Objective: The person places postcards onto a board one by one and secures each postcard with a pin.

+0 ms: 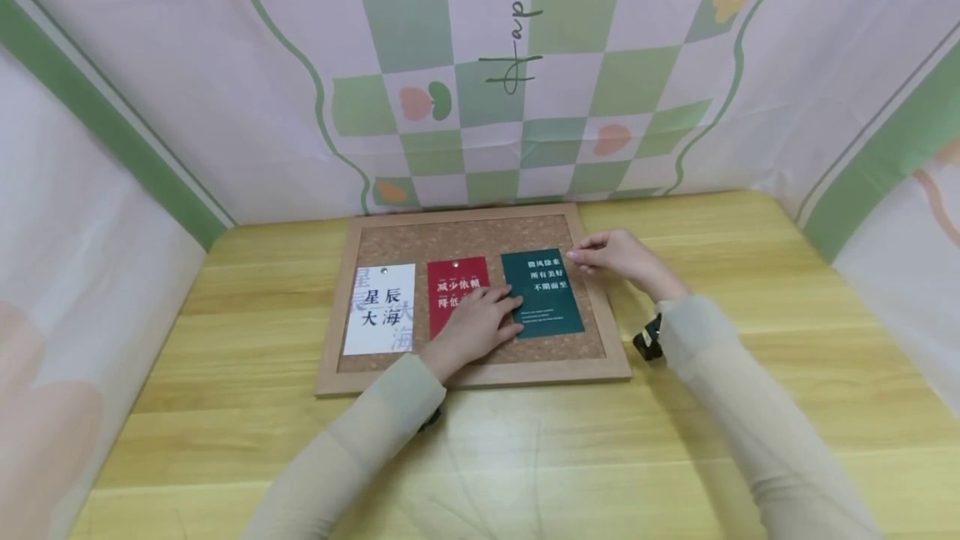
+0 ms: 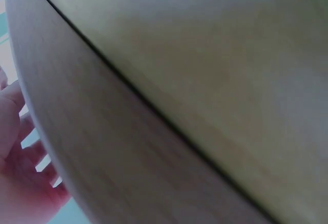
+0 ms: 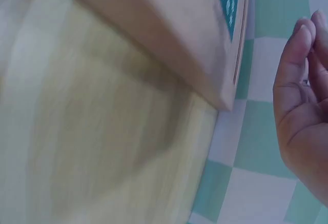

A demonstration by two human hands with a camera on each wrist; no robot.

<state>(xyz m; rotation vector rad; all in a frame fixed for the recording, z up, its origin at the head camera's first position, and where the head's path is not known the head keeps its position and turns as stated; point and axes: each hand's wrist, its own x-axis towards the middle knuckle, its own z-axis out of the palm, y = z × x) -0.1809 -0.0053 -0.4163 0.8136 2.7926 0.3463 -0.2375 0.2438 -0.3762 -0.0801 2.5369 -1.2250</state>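
Note:
On the cork board (image 1: 457, 236) lie a white card (image 1: 360, 332), a red card (image 1: 442, 269) and a dark green card (image 1: 555, 315), all with printed Chinese characters. My left hand (image 1: 476, 327) rests with spread fingers over the red card, its fingertips on the green card's left edge. At the green card's upper right edge is my right hand (image 1: 618, 258), thumb and index fingertips together. In the right wrist view a tiny silvery thumbtack (image 3: 306, 82) shows between the fingers of that hand. Silvery tacks sit at the tops of the white and red cards.
The board's wooden frame (image 1: 472, 375) lies flat on a yellow wood-grain table (image 1: 750, 273). A cloth (image 1: 420, 32) with green and white checks hangs right behind it, and more cloth (image 1: 900, 223) closes both sides. Dark wrist devices (image 1: 648, 338) sit at the cuffs.

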